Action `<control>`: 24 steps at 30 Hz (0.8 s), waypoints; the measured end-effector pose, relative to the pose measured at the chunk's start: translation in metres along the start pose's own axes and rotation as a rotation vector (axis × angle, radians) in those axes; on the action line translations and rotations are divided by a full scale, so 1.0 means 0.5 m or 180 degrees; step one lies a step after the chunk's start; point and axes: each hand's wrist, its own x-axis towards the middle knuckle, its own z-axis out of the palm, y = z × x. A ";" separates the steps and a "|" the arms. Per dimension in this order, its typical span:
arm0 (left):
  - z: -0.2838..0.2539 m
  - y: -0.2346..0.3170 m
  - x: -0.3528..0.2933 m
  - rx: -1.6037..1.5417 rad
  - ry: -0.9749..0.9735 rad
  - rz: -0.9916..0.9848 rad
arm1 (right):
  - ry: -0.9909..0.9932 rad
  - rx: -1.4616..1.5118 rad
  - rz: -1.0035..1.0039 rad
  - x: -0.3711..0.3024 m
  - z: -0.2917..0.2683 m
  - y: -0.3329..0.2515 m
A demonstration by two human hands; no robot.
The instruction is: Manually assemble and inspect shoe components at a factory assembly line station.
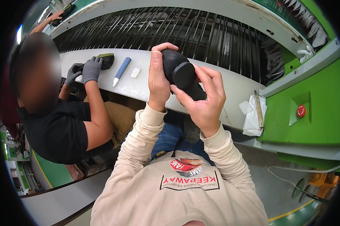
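Note:
A black shoe [179,71] is held up between my two hands, over the white ledge in front of me. My left hand [158,77] wraps its left side, thumb up along the edge. On the right, the fingers and thumb of my right hand [207,96] pinch the shoe's lower end. Left of my hands, a white wad [135,72] and a blue-handled tool with a white tip [121,71] lie on the ledge.
A co-worker in grey gloves sits at left, holding a black and green shoe [106,60]. Dark metal rollers [215,37] run behind the ledge [237,90]. White cloths [251,122] with a thin wooden-looking tool [259,109] lie at right, near a green machine panel with a red button [301,110].

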 end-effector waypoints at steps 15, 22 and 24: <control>-0.044 0.022 -0.037 0.0264 -0.0685 0.0592 | -0.0090 -0.0265 -0.0327 -0.036 -0.030 -0.040; -0.038 0.038 -0.077 0.0508 -0.0845 0.0952 | -0.0129 -0.0244 -0.0420 -0.074 -0.061 -0.047; -0.033 0.047 -0.077 0.0553 -0.0897 0.0992 | -0.0137 -0.0260 -0.0421 -0.075 -0.068 -0.049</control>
